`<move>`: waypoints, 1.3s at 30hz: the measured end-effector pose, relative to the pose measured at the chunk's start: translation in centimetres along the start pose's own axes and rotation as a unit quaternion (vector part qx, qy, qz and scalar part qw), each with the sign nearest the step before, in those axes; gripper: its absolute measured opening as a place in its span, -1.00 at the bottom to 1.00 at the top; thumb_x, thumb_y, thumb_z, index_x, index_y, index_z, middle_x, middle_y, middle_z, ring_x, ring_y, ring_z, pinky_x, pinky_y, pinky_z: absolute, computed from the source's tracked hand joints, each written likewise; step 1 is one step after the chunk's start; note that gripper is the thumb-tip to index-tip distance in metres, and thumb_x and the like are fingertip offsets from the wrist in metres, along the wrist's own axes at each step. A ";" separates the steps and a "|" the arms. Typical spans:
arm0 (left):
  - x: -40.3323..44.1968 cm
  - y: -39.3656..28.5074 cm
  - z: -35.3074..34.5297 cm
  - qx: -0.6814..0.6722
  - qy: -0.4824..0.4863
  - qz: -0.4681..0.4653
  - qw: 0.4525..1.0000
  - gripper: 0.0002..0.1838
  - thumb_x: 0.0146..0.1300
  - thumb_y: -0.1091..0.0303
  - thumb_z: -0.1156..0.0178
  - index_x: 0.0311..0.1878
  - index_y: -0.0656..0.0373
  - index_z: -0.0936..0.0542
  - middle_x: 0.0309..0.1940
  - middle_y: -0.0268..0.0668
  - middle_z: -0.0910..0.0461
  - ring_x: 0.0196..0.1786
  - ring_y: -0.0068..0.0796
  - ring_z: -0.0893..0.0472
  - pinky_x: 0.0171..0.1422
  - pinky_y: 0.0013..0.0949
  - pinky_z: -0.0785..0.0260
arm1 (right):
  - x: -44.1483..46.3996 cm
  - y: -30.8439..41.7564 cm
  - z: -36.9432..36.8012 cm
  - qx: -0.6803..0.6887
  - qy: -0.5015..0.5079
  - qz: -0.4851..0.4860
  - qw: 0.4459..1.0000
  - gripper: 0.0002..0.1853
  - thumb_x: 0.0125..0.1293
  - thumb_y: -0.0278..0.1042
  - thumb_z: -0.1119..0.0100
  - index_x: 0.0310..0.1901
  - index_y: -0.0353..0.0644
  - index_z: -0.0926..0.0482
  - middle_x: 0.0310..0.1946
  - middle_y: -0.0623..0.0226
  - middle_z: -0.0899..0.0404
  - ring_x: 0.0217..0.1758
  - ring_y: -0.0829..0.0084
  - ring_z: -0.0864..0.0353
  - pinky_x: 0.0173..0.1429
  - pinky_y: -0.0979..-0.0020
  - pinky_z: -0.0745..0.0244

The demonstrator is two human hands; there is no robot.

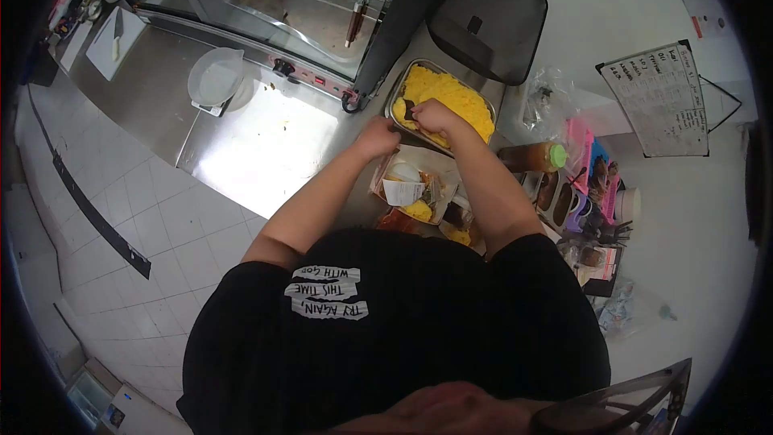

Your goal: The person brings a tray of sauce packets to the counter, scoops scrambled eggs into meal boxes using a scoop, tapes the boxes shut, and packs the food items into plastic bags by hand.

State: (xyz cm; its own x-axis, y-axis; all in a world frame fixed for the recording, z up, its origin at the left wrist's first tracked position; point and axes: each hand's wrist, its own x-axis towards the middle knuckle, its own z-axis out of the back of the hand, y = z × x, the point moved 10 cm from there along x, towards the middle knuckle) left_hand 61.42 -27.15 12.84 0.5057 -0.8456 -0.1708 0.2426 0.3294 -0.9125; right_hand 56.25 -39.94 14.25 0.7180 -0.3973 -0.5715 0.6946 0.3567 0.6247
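A metal tray of yellow food is set on the counter, directly ahead of the hands. Its near side is partly hidden by the right hand and forearm. The right hand is closed over the near part of the food, and a small dark object is seen at its fingers; whether this is gripped, and what it is, cannot be told. The left hand is curled beside the tray's near left corner; its fingertips are hidden, so whether anything is held or the rim is touched cannot be made out. Nearer the body, an open box with a white paper is partly cut off by the black shirt. A green-capped bottle is seen to the right of the right forearm.
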 end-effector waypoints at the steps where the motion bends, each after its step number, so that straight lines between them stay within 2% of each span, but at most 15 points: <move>1: -0.1 -0.4 0.1 0.013 -0.002 -0.006 1.000 -0.60 -0.03 0.23 -0.14 -0.20 0.36 -0.62 -0.14 0.23 -0.54 0.03 0.17 -0.51 0.19 -0.05 -0.37 | 0.0 -1.0 -0.1 0.083 0.004 -0.031 0.996 -0.83 0.27 -0.46 -0.07 -0.22 -0.36 -0.61 -0.50 0.18 -0.57 -0.59 0.36 -0.47 -0.57 0.31 -0.31; 3: -0.4 -1.0 0.3 0.040 -0.004 -0.017 0.999 -0.59 -0.02 0.22 -0.13 -0.18 0.35 -0.62 -0.12 0.23 -0.53 0.03 0.18 -0.50 0.20 -0.05 -0.37 | 0.1 -2.8 -0.7 0.248 0.014 -0.091 0.964 -0.86 0.34 -0.49 -0.01 -0.25 -0.33 -0.56 -0.59 0.30 -0.46 -0.68 0.50 -0.30 -0.68 0.40 -0.11; 6: -0.6 -0.6 0.3 0.077 -0.022 -0.020 0.997 -0.56 0.08 0.32 -0.14 0.06 0.27 -0.56 -0.05 0.16 -0.53 0.12 0.10 -0.49 0.25 -0.16 -0.33 | -1.0 -3.2 -0.6 0.285 0.006 -0.136 0.949 -0.90 0.41 -0.48 0.09 -0.18 -0.25 -0.45 -0.52 0.39 -0.37 -0.63 0.62 -0.15 -0.61 0.55 -0.03; 9: -2.7 -2.2 2.6 0.061 -0.115 -0.025 0.991 -0.55 0.15 0.23 -0.14 0.06 0.31 -0.54 0.00 0.20 -0.49 0.06 0.17 -0.49 0.19 -0.06 -0.38 | -1.8 -3.9 0.2 0.383 0.003 -0.127 0.915 -0.89 0.44 -0.46 0.12 -0.26 -0.20 -0.40 -0.49 0.39 -0.37 -0.63 0.63 -0.13 -0.61 0.56 -0.05; 12: -5.8 -3.8 5.3 0.058 -0.197 -0.105 0.973 -0.56 0.24 0.32 -0.14 0.17 0.31 -0.47 0.01 0.13 -0.49 0.07 0.08 -0.51 0.16 -0.14 -0.41 | -4.0 -4.4 2.3 0.490 -0.017 -0.087 0.867 -0.94 0.41 -0.47 0.07 -0.24 -0.19 -0.41 -0.43 0.32 -0.40 -0.64 0.59 -0.14 -0.60 0.53 -0.07; 17: -11.8 -3.1 7.6 0.030 -0.159 -0.138 0.977 -0.52 0.28 0.46 -0.13 0.28 0.23 -0.40 0.05 -0.08 -0.49 0.03 -0.22 -0.54 0.08 -0.24 -0.44 | -10.4 -5.3 7.7 0.527 -0.083 -0.002 0.846 -0.90 0.43 -0.43 0.04 -0.11 -0.20 -0.44 -0.41 0.34 -0.43 -0.58 0.61 -0.20 -0.53 0.57 -0.11; 21: -15.9 -1.2 9.3 -0.017 -0.097 -0.045 0.994 -0.55 0.37 0.44 -0.07 0.33 0.06 -0.40 0.07 -0.26 -0.51 0.04 -0.42 -0.51 0.09 -0.38 -0.38 | -17.9 -7.4 11.7 0.558 -0.081 0.080 0.822 -0.85 0.44 -0.40 0.02 -0.04 -0.22 -0.45 -0.42 0.40 -0.45 -0.52 0.64 -0.27 -0.48 0.57 -0.17; 23: -17.2 -0.4 9.7 -0.005 -0.077 0.003 0.997 -0.57 0.43 0.40 -0.02 0.35 0.07 -0.39 0.10 -0.27 -0.53 0.08 -0.46 -0.49 0.11 -0.38 -0.37 | -23.2 -8.6 12.9 0.544 -0.109 0.084 0.828 -0.72 0.43 -0.39 0.00 0.12 -0.27 -0.44 -0.38 0.43 -0.48 -0.50 0.65 -0.27 -0.37 0.57 -0.22; 25: -18.2 -0.2 9.6 -0.039 -0.060 0.046 0.996 -0.58 0.45 0.38 0.02 0.35 0.10 -0.39 0.12 -0.24 -0.54 0.12 -0.47 -0.48 0.15 -0.39 -0.35 | -29.3 -9.4 13.3 0.534 -0.169 0.056 0.826 -0.68 0.42 -0.40 -0.03 0.15 -0.29 -0.44 -0.36 0.42 -0.50 -0.49 0.65 -0.27 -0.38 0.57 -0.22; 26: -18.5 -0.4 9.4 -0.012 -0.048 0.063 0.997 -0.58 0.46 0.36 0.02 0.36 0.13 -0.38 0.13 -0.23 -0.53 0.13 -0.46 -0.48 0.19 -0.39 -0.33 | -31.1 -10.7 13.0 0.548 -0.154 0.088 0.817 -0.69 0.41 -0.40 -0.05 0.13 -0.29 -0.47 -0.36 0.41 -0.50 -0.48 0.65 -0.28 -0.39 0.58 -0.21; 29: -18.7 -0.8 8.5 -0.004 -0.030 0.060 0.998 -0.57 0.46 0.40 0.03 0.37 0.15 -0.36 0.12 -0.22 -0.54 0.15 -0.43 -0.48 0.24 -0.38 -0.30 | -37.9 -15.3 11.6 0.535 -0.229 0.021 0.813 -0.76 0.41 -0.40 -0.05 0.05 -0.28 -0.50 -0.39 0.42 -0.49 -0.49 0.65 -0.29 -0.40 0.59 -0.18; 32: -18.5 -2.4 7.5 -0.013 -0.011 0.064 0.998 -0.60 0.45 0.42 0.03 0.32 0.17 -0.40 0.11 -0.22 -0.54 0.14 -0.43 -0.48 0.25 -0.38 -0.30 | -43.0 -21.3 8.6 0.551 -0.249 -0.005 0.796 -0.85 0.41 -0.40 -0.06 -0.08 -0.26 -0.50 -0.44 0.43 -0.48 -0.51 0.64 -0.28 -0.43 0.60 -0.16; 34: -17.8 -4.0 6.5 -0.006 0.011 0.017 1.000 -0.65 0.45 0.42 0.03 0.27 0.18 -0.43 0.10 -0.23 -0.54 0.14 -0.45 -0.48 0.24 -0.39 -0.30 | -45.9 -24.5 6.4 0.573 -0.277 -0.036 0.771 -0.87 0.41 -0.40 -0.06 -0.11 -0.25 -0.49 -0.46 0.44 -0.47 -0.53 0.65 -0.27 -0.45 0.60 -0.15; 36: -17.3 -6.5 5.2 0.009 0.033 -0.018 0.999 -0.72 0.44 0.42 0.02 0.16 0.18 -0.48 0.08 -0.29 -0.54 0.10 -0.49 -0.48 0.19 -0.41 -0.31 | -47.9 -27.9 4.6 0.571 -0.316 -0.061 0.755 -0.85 0.41 -0.40 -0.05 -0.06 -0.25 -0.48 -0.46 0.45 -0.46 -0.54 0.65 -0.27 -0.46 0.59 -0.15; 39: -16.4 -10.0 2.1 0.008 0.102 -0.061 0.993 -0.73 0.44 0.43 0.01 0.15 0.16 -0.49 0.06 -0.32 -0.55 0.06 -0.52 -0.48 0.13 -0.43 -0.32 | -49.3 -32.7 2.7 0.572 -0.354 -0.080 0.735 -0.77 0.42 -0.39 -0.04 0.04 -0.25 -0.47 -0.48 0.45 -0.45 -0.56 0.63 -0.28 -0.46 0.58 -0.17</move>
State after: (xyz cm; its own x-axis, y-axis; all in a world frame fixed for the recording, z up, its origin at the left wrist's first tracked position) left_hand 52.43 -15.69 25.54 0.2939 -0.9467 -0.1321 0.3052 0.2239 -0.9256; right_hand -1.96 -34.33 23.47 0.1469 -0.8421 -0.5189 -0.0154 -0.5265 0.8500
